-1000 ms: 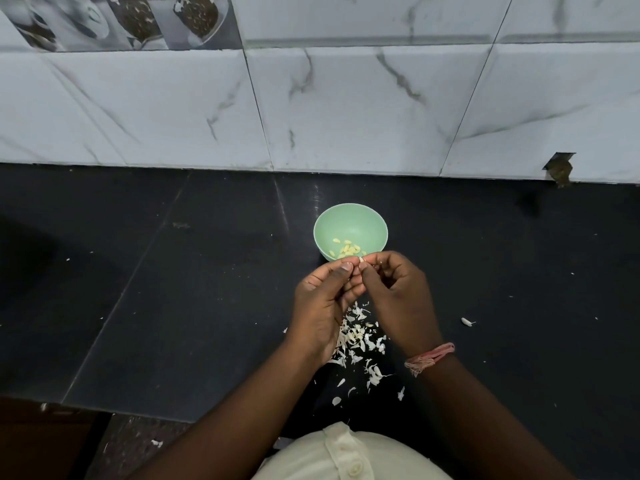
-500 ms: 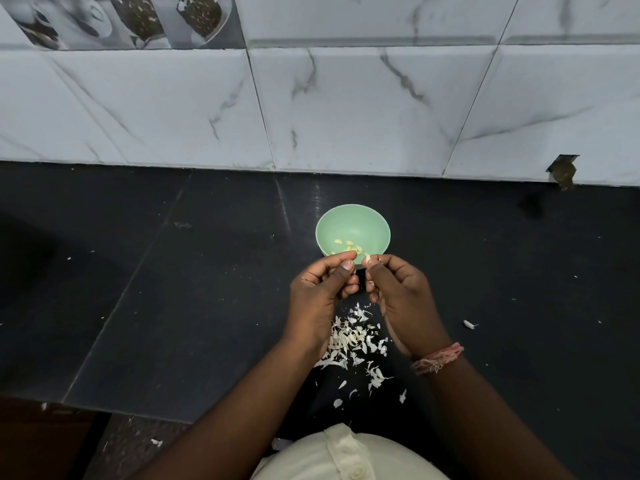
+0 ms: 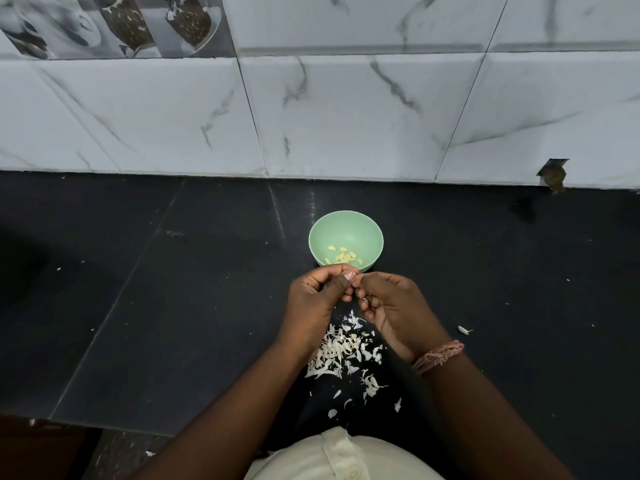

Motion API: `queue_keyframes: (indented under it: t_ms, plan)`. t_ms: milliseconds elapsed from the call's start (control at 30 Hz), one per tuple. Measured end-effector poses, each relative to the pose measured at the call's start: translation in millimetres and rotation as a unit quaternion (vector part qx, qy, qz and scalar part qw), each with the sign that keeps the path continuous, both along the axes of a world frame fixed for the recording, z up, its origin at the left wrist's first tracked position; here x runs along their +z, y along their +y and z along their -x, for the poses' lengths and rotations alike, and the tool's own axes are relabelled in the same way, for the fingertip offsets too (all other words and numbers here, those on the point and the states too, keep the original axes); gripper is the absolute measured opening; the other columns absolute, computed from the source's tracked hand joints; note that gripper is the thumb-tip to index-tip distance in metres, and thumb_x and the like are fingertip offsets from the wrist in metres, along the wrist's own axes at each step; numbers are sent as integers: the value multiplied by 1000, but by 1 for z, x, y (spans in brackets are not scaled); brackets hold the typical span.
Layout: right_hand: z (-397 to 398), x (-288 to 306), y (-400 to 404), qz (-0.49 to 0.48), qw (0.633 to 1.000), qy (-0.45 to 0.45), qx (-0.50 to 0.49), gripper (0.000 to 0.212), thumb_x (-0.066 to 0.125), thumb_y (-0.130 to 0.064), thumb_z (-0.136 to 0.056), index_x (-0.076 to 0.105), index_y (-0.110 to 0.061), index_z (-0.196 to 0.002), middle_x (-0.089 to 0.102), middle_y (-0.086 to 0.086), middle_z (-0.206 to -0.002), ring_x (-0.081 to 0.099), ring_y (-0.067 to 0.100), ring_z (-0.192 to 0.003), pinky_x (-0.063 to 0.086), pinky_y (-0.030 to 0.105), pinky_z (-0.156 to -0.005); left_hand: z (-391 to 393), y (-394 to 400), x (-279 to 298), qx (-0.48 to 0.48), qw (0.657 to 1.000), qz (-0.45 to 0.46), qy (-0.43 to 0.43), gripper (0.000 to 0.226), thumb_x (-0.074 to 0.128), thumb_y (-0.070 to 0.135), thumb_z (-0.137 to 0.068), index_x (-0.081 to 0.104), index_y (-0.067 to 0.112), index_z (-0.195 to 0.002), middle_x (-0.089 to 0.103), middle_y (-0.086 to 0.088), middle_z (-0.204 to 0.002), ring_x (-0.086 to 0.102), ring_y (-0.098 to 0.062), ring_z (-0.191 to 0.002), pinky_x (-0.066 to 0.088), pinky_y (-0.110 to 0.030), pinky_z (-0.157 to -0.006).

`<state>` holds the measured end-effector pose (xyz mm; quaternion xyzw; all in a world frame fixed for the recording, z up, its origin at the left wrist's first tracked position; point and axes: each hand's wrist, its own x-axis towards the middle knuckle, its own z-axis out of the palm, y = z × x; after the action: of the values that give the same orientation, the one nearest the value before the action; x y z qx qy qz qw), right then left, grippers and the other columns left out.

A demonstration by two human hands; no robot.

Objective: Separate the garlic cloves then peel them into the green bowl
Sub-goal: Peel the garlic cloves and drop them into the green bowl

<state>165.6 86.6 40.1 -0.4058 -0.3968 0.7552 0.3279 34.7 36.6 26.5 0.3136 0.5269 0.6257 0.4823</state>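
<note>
Now I am peeling: left hand (image 3: pixel 313 299) and right hand (image 3: pixel 393 306) are pinching a hidden clove; dropping it into the bowl (image 3: pixel 320 233) comes next.

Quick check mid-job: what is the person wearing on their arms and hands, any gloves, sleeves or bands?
No gloves and no sleeves in view: both forearms are bare down to the left hand and right hand. The right wrist carries a pinkish, frayed thread band wound round it. The left wrist shows nothing worn. A cream garment with a buttoned placket shows at the bottom edge.
</note>
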Motion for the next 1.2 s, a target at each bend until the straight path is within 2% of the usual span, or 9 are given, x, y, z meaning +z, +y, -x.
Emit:
queue_keyframes:
  t_ms: [233,367,667,833,967,1033,1100,1133,1200]
  plan:
    - [3,-12,14,29,999,-21,-4,16,61,-5,-96,68,-2,-82,56,1,-64,44,9,-56,32,23,-54,-4,12,-14,54,997,60,-9,19,62,17,-100,75,6,-92,62,-8,-73,52,-15,-69,48,-29,-71]
    - [9,-26,30,-32,988,-133,-76,25,70,-17,-95,69,8,-91,54,4,-65,43,9,-54,38,22,-50,1,17,-24,100,985,126,-57,16,63,14,-99,76,5,-96,58,-4,-67,50,-11,-60,47,-27,-67]
    - [35,-46,44,-68,949,-239,-193,26,73,-11,-87,67,-10,-62,56,3,-56,45,14,-53,40,28,-57,1,8,-36,95,970,204,-90,16,59,7,-101,73,1,-103,63,-7,-72,59,-12,-64,57,-27,-73]
    - [23,-40,22,-185,929,-272,-170,12,66,-8,-93,78,-12,-93,74,-4,-87,66,7,-80,50,11,-70,-3,7,-35,100,949,232,-191,21,46,1,-105,64,-2,-114,69,-16,-89,68,-19,-76,62,-28,-74]
    - [19,-52,-31,-415,853,-313,-46,32,52,-11,-91,75,-15,-113,71,-1,-111,65,10,-105,49,22,-95,-16,6,-14,31,917,275,-288,43,41,41,-108,61,4,-117,69,-13,-90,69,-22,-77,57,-33,-68]
    - [13,-65,-52,-434,812,-387,51,48,37,-29,-97,62,-22,-137,61,-1,-140,52,17,-134,38,35,-114,-17,5,-3,21,908,283,-309,58,39,56,-104,61,5,-118,68,-14,-95,69,-24,-77,53,-35,-69]
    - [-1,-72,-55,-395,760,-511,82,61,19,-45,-98,50,-30,-147,48,-5,-155,35,23,-149,27,48,-120,-14,6,-1,45,911,270,-307,63,38,56,-104,56,2,-130,65,-17,-109,67,-27,-90,53,-38,-76]
    - [-7,-71,-52,-383,750,-535,62,61,18,-45,-98,51,-28,-146,50,-3,-154,38,26,-147,30,50,-118,-13,6,-1,63,913,263,-306,59,38,52,-106,54,3,-133,62,-19,-120,65,-31,-104,53,-42,-86]
    - [-16,-65,-51,-380,784,-491,-20,54,29,-38,-100,59,-15,-138,62,5,-141,55,27,-134,42,42,-111,-20,4,-3,78,917,273,-282,48,40,46,-107,58,5,-125,58,-18,-128,58,-33,-117,50,-46,-97]
